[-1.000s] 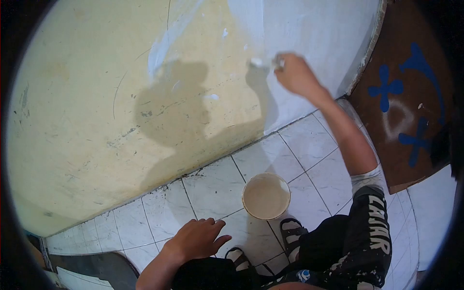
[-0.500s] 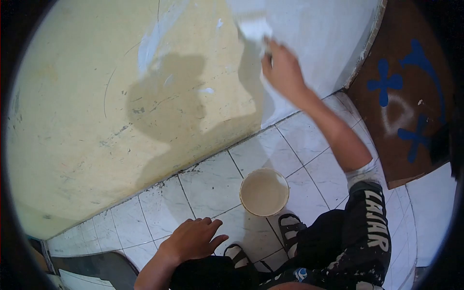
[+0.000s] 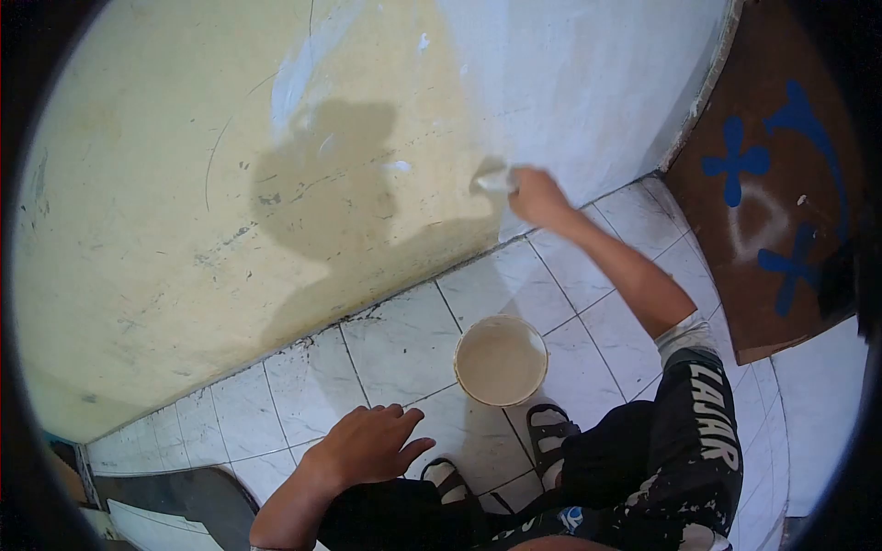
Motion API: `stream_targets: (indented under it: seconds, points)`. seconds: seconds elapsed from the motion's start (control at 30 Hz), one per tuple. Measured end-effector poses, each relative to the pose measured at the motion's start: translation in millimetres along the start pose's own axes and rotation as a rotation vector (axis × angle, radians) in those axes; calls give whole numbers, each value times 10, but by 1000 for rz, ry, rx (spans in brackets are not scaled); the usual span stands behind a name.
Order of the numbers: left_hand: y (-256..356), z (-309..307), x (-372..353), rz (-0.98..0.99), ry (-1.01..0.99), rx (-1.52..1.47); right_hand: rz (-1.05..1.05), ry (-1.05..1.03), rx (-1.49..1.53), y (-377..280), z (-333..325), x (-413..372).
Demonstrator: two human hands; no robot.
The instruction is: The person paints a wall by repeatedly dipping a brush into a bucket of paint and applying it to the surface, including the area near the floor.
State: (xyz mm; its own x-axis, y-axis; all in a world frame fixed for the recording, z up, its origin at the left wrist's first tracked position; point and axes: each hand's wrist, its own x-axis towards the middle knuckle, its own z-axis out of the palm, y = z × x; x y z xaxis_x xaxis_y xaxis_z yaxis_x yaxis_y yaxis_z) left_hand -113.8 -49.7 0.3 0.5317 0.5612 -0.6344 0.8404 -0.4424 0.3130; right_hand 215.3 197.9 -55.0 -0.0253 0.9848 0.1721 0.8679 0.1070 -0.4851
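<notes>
A paintbrush point(image 3: 495, 180) with pale bristles is in my right hand point(image 3: 538, 196), whose fingers are wrapped round its handle. The brush is at the wall, near the border between the yellowish part point(image 3: 184, 184) and the white painted part point(image 3: 588, 83); whether its tip touches is blurred. My left hand point(image 3: 372, 444) hangs above my left knee with its fingers stretched out and holds nothing. Between my hands and the wall, a round bucket point(image 3: 501, 360) stands on the floor, pale inside.
White floor tiles point(image 3: 395, 344) with dark joints meet the wall's foot. A brown panel point(image 3: 689, 220) with blue shapes stands at the right. My sandalled feet point(image 3: 548, 432) are close to the bucket. A dark curved object point(image 3: 184, 491) lies at lower left.
My right hand has come down along the wall with the paintbrush, from the upper white area to lower near the colour border. My left hand stays almost where it was.
</notes>
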Motion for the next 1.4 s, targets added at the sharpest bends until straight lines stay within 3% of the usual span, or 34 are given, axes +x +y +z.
stream_targets:
  seconds: [0.17,0.23,0.27,0.33,0.43,0.47,0.53,0.73,0.8,0.87,0.97,1.07,1.27,1.4]
  points:
    - [-31,-11,3,-10,6,-1,-205,286,8,-629,-1209,173]
    - [-88,54,33,11,33,-11,-277,489,32,-832,-1461,136]
    - [-110,75,44,32,61,-20,-271,488,33,-932,-1566,100]
    - [-118,62,56,34,49,-20,-334,736,60,-1148,-1739,32]
    - [-127,67,52,35,50,-28,-304,621,140,-1520,-1794,-172]
    - [-134,72,40,32,61,-35,-407,703,-3,-1235,-1454,95]
    - [-122,47,-3,30,75,-37,-448,689,11,-871,-808,342]
    - [-71,55,49,35,51,-31,-249,274,76,-245,268,-248]
    - [-41,36,42,38,43,-30,-222,194,87,-118,354,-289]
    - [-21,35,10,52,94,-28,-89,-54,66,-25,388,-335]
    - [3,53,-34,49,89,-3,31,-155,61,122,429,-361]
    - [0,105,-79,76,121,-10,54,-111,78,57,124,-176]
    - [-29,52,-37,30,60,-29,-233,337,-47,-372,-861,99]
    - [-109,69,64,47,44,-30,-218,508,35,-1019,-1586,-149]
